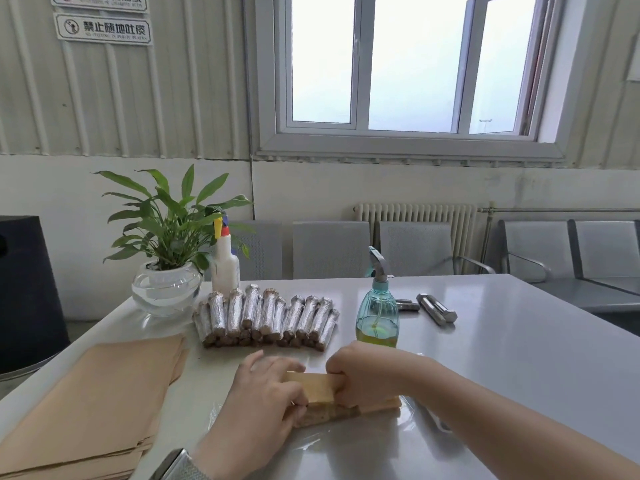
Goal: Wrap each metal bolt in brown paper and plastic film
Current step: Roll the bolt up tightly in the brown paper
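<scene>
A bolt rolled in brown paper [320,393] lies on a sheet of clear plastic film [346,445] at the table's near middle. My left hand [266,393] grips its left end and my right hand [363,375] grips its right part, fingers curled over the paper; the metal itself is hidden. A stack of brown paper sheets [93,403] lies at the left. Behind the hands sits a pile of several wrapped bolts [266,318]. Bare metal bolts [436,308] lie at the back right.
A teal spray bottle [377,306] with yellow liquid stands just behind my right hand. A white spray bottle [225,265] and a potted plant in a glass bowl [166,285] stand at the back left. Grey chairs [332,249] line the wall.
</scene>
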